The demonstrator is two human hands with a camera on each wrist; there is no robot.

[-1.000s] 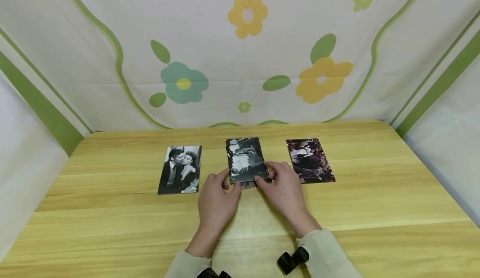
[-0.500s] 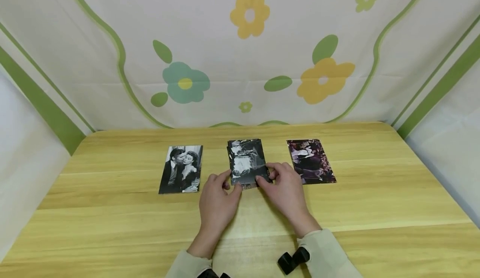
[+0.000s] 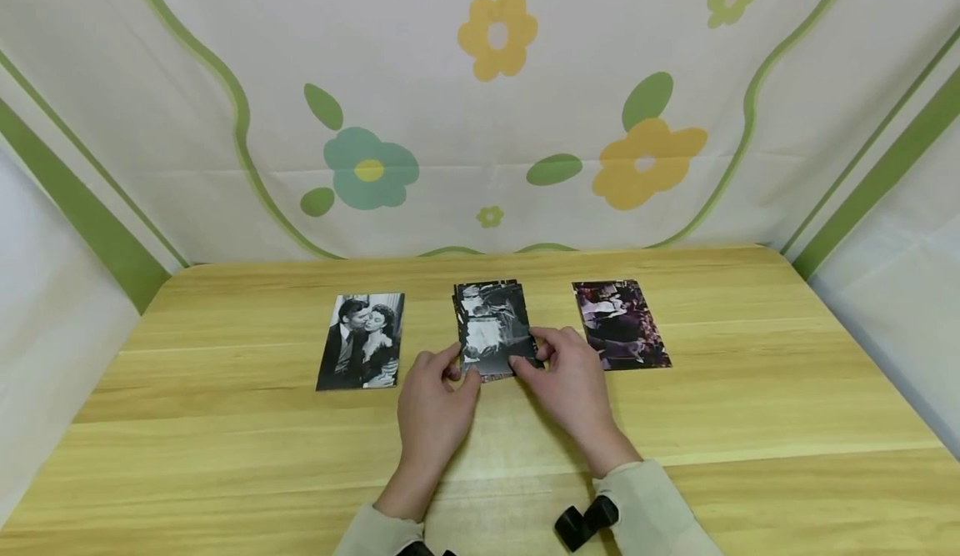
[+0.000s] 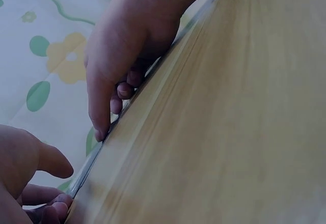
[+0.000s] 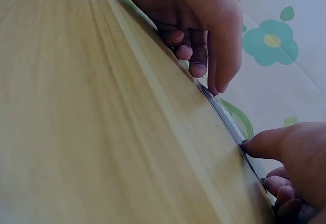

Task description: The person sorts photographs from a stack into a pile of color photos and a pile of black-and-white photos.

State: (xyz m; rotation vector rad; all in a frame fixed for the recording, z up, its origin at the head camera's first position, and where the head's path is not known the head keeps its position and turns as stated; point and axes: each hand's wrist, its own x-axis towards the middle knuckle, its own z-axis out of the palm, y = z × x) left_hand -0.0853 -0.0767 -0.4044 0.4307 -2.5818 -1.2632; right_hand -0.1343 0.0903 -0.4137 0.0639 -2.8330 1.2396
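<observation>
A small stack of photos (image 3: 491, 323) lies in the middle of the wooden table, a black-and-white picture on top. Edges of the photos beneath stick out unevenly at its far and near ends. My left hand (image 3: 437, 406) grips the near left corner, thumb at the near edge and curled fingers along the side. Opposite it, my right hand (image 3: 566, 381) holds the near right corner between thumb and fingers. The right thumb (image 5: 249, 146) presses the stack's edge in the right wrist view. Both wrist views show the stack edge-on, low against the tabletop.
A black-and-white photo of a couple (image 3: 362, 341) lies to the left of the stack. On the right lies a dark, purplish colour photo (image 3: 621, 324). Behind the wooden table (image 3: 225, 456) hangs a white cloth (image 3: 442, 106) printed with flowers.
The top photo has slid slightly toward me, baring more of the photos' far edges and covering more of the strip at the near end. Both hands keep nearly the same place.
</observation>
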